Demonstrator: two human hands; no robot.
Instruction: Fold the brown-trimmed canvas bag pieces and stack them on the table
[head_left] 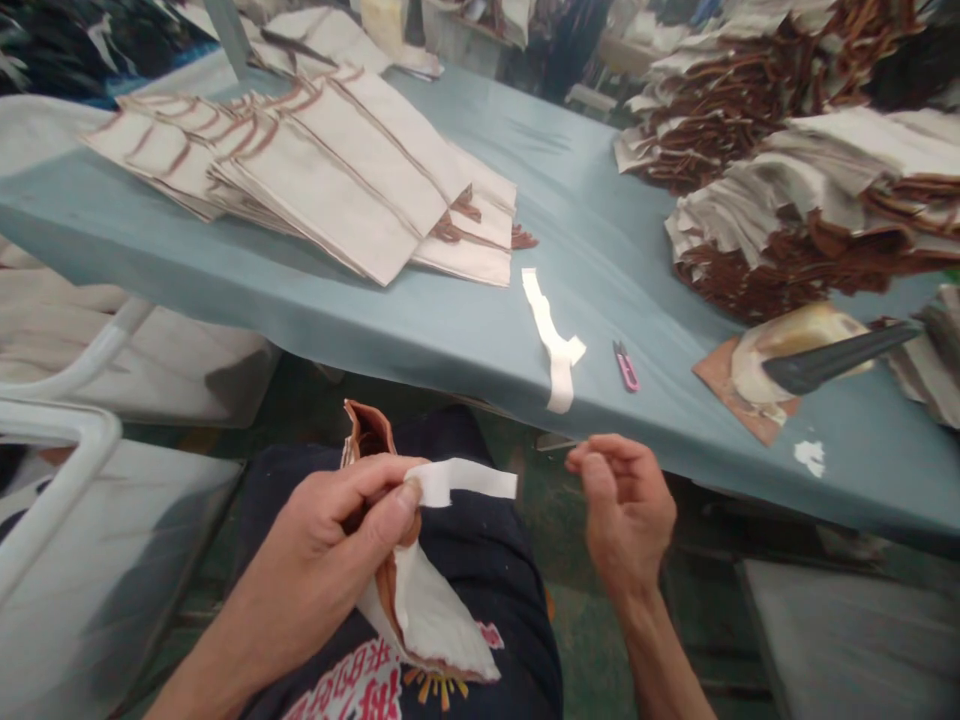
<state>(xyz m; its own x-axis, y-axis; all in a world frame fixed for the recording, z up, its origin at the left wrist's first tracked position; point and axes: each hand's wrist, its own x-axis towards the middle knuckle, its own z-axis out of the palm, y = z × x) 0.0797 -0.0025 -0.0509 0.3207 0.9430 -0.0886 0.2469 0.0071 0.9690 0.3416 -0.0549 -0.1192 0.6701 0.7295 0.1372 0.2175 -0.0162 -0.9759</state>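
My left hand (352, 550) is closed over my lap, its thumb and forefinger pinching a short white strip (480, 478) whose free end points right. In the same hand is a folded cream cloth piece (442, 615) with a brown inner side; its lower end rests on a dark printed apron (525, 590). To the right, my right hand (628, 505) hovers in front of the table edge, fingers curled in toward the thumb. Nothing shows between them. On the table nearby lie several white strips (553, 350) and small pink thread snips (626, 367).
A blue-covered table (585, 210) crosses the view. Cream fabric panels (360, 170) are fanned out on its left; tall brown-and-cream stacks (810, 210) stand on the right. A dark-handled tool (832, 358) sits on a brown square. White-framed carts (97, 430) are at the left.
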